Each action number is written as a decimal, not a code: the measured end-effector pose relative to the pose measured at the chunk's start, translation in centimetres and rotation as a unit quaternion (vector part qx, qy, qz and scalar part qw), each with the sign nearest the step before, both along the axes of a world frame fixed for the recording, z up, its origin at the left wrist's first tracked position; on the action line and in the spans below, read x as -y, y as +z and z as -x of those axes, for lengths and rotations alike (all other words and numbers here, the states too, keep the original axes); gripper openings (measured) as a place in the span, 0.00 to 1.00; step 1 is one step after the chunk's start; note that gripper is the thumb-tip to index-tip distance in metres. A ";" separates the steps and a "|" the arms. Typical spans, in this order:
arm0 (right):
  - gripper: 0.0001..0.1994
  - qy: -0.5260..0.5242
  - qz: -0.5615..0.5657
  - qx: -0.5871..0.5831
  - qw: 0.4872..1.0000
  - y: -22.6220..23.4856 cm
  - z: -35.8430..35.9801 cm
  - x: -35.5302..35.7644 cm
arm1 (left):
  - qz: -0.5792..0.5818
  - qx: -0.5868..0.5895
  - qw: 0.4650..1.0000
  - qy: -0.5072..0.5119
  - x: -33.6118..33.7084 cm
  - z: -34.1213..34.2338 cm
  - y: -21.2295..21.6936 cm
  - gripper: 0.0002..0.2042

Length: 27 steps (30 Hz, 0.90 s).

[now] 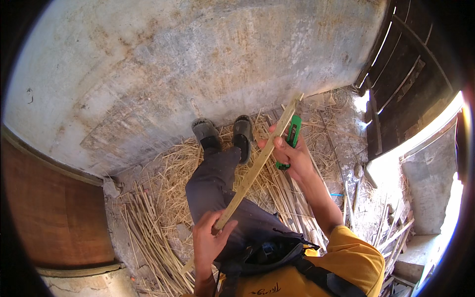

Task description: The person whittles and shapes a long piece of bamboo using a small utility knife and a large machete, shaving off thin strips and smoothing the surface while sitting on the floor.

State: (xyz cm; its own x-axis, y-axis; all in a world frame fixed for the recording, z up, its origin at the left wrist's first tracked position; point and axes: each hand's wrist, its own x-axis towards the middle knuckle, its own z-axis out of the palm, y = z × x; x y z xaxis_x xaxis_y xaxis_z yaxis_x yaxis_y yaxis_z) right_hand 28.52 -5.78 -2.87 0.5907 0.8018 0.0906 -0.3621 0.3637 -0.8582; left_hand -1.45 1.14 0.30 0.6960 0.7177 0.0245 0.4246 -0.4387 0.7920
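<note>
My left hand (210,238) grips the near end of a long pale bamboo strip (257,166) that slants up and to the right across my lap. My right hand (289,153) holds a green-handled knife (292,136) against the strip near its far end, with the thumb pressed on the strip. My legs in dark trousers (217,183) stretch forward, with grey slippers (222,132) on my feet.
Straw and thin bamboo sticks (148,227) cover the ground around my legs. A grey plastered wall (198,59) rises ahead. A brown curved wooden surface (54,208) stands at left. Dark wooden slats (405,74) stand at right beside a bright opening.
</note>
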 end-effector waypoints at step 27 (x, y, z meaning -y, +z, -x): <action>0.17 -0.077 0.077 0.587 0.802 0.2 4.8 3.7 | -0.026 0.148 0.989 0.011 0.0 -3.6 0.4 0.17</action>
